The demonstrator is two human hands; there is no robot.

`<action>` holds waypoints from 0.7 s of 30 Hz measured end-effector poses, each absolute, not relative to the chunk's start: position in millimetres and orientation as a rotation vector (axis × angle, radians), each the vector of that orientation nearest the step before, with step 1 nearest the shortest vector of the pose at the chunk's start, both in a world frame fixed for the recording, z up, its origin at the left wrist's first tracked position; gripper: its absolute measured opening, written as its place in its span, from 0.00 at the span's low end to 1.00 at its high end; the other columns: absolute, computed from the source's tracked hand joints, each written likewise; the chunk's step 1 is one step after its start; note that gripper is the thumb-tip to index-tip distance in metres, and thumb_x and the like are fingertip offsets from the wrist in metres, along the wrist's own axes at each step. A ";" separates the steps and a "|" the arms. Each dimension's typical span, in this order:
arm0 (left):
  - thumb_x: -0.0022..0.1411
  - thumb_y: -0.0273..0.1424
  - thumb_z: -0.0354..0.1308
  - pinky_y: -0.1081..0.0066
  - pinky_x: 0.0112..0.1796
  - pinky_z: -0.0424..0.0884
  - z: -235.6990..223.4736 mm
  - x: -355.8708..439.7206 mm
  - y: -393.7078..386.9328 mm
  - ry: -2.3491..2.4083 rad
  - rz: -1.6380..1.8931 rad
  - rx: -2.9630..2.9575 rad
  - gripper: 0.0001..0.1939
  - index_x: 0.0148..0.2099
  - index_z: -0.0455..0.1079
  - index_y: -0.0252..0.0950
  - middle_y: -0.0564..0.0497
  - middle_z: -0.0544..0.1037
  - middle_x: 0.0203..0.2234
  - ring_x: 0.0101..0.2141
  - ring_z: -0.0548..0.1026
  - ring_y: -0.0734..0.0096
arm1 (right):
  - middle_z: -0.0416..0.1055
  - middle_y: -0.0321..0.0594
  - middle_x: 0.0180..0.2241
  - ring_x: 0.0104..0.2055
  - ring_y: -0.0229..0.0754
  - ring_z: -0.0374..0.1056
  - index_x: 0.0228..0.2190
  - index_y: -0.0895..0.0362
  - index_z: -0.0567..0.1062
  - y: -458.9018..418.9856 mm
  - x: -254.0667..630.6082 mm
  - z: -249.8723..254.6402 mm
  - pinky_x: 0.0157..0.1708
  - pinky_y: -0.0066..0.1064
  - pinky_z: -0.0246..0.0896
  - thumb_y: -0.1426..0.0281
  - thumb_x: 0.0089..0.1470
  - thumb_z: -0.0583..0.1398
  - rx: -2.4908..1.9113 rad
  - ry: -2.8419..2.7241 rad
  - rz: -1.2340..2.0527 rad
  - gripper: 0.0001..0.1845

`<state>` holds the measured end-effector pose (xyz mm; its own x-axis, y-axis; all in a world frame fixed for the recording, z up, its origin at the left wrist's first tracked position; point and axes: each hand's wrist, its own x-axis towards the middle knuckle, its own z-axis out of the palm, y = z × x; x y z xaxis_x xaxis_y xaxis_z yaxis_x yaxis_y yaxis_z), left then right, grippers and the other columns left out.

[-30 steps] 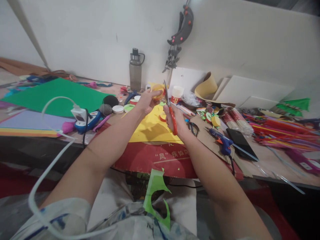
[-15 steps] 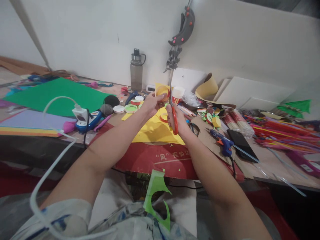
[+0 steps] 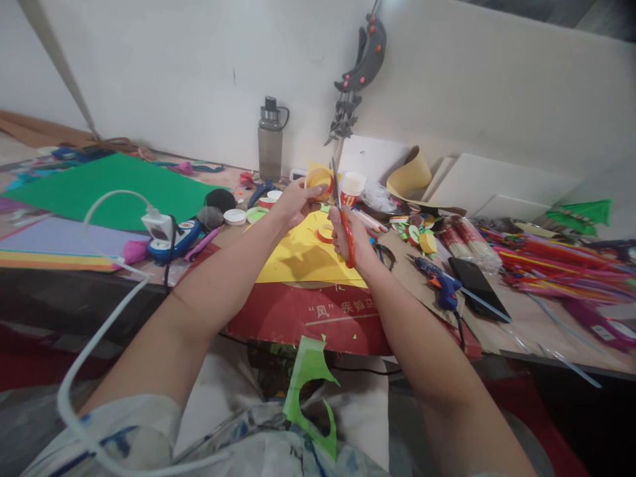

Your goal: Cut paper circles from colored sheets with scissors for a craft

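Note:
My left hand [image 3: 299,201] pinches a small piece of yellow paper with a round, red-edged ring [image 3: 320,180] against it. In my right hand [image 3: 352,237] is a pair of scissors with red handles [image 3: 350,245], fingers through the loops. The scissor blades [image 3: 334,182] point up, close beside the yellow piece; whether they touch it I cannot tell. Beneath both hands lie yellow paper sheets [image 3: 285,258], with another red-edged ring [image 3: 325,233] on top. A cut green paper scrap [image 3: 303,381] rests on my lap.
A grey bottle [image 3: 271,149] and a paper cup [image 3: 352,189] stand toward the wall. Right of my hands lie a blue glue gun [image 3: 444,286], a black phone [image 3: 479,288] and red pipe cleaners [image 3: 551,262]. Green sheet [image 3: 119,192] and a white cable [image 3: 94,344] are on the left.
The scissor blades have tilted slightly to the left, toward the yellow piece. My left hand has shifted a little left, still holding it. The view has moved slightly.

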<state>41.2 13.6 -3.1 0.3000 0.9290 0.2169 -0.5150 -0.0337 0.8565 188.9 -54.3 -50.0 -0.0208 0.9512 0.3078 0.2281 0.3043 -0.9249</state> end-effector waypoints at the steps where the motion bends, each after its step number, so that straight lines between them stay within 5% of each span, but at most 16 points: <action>1: 0.53 0.22 0.73 0.78 0.25 0.66 -2.5 39.7 14.1 0.505 1.238 1.061 0.13 0.37 0.72 0.33 0.54 0.78 0.25 0.25 0.76 0.79 | 0.64 0.31 0.25 0.23 0.34 0.57 0.44 0.51 0.71 -54.8 188.6 -49.5 0.18 0.22 0.58 0.36 0.58 0.60 -1.142 -1.476 0.844 0.32; 9: 0.52 0.19 0.71 0.79 0.24 0.63 -1.4 35.0 17.8 0.558 1.210 1.086 0.12 0.35 0.72 0.33 0.54 0.77 0.24 0.23 0.74 0.80 | 0.61 0.30 0.23 0.23 0.35 0.59 0.36 0.51 0.69 -58.3 186.8 -46.0 0.19 0.24 0.60 0.34 0.54 0.62 -1.182 -1.475 0.815 0.33; 21: 0.55 0.22 0.72 0.78 0.24 0.66 -1.0 41.2 12.7 0.599 1.279 1.081 0.09 0.34 0.74 0.33 0.54 0.77 0.23 0.23 0.75 0.77 | 0.62 0.30 0.23 0.21 0.36 0.61 0.40 0.49 0.68 -53.1 188.7 -53.3 0.18 0.25 0.59 0.36 0.58 0.61 -1.139 -1.529 0.786 0.30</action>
<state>41.2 12.7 -1.0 0.2395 0.9506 0.1976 -0.4567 -0.0693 0.8869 188.7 -53.1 -53.3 -0.0225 0.9388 0.3437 0.2667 0.3370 -0.9029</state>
